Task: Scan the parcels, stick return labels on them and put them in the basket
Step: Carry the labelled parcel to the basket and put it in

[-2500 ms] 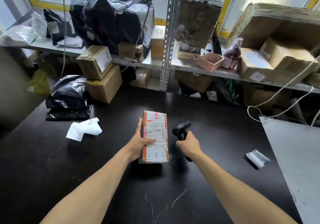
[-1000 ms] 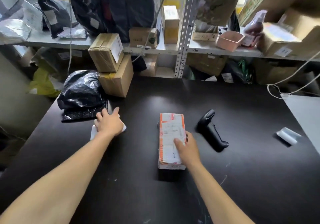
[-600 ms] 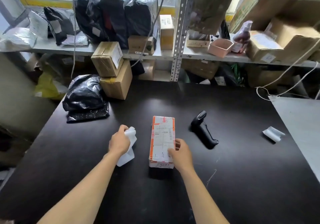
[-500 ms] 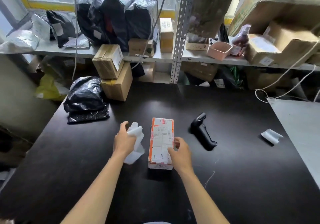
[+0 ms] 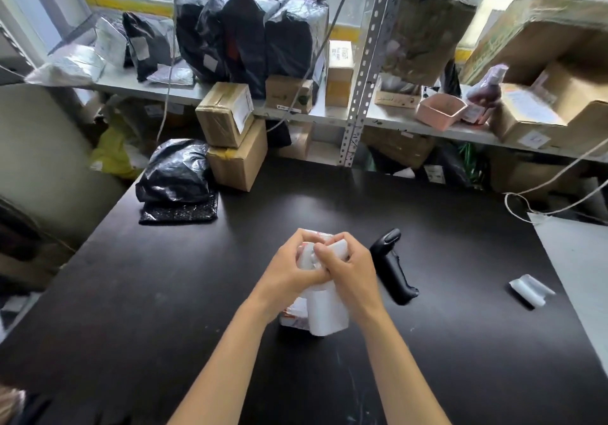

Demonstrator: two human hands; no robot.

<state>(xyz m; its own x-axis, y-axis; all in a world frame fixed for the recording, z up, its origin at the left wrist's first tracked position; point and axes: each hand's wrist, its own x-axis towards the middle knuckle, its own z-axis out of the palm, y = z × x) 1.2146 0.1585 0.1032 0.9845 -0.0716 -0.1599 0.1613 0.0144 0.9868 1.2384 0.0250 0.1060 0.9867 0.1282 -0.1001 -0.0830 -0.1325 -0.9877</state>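
Both hands meet over the middle of the black table (image 5: 164, 309). My left hand (image 5: 289, 270) and my right hand (image 5: 348, 270) pinch a strip of white return labels (image 5: 327, 312), which hangs down in front of them. Under the hands lies the small parcel (image 5: 292, 316) with orange-edged tape, mostly hidden; only its near left corner shows. The black handheld scanner (image 5: 393, 266) lies on the table just right of my right hand, apart from it.
A black plastic bag parcel (image 5: 177, 174) and two stacked cardboard boxes (image 5: 233, 138) sit at the table's far left. A white label scrap (image 5: 531, 289) lies far right beside a grey surface (image 5: 579, 276). Metal shelving (image 5: 358, 62) with parcels stands behind. No basket is visible.
The right hand laid the scanner down. The left hand fetched the white labels from the left, and the right hand left the parcel and joined it on the labels above the parcel.
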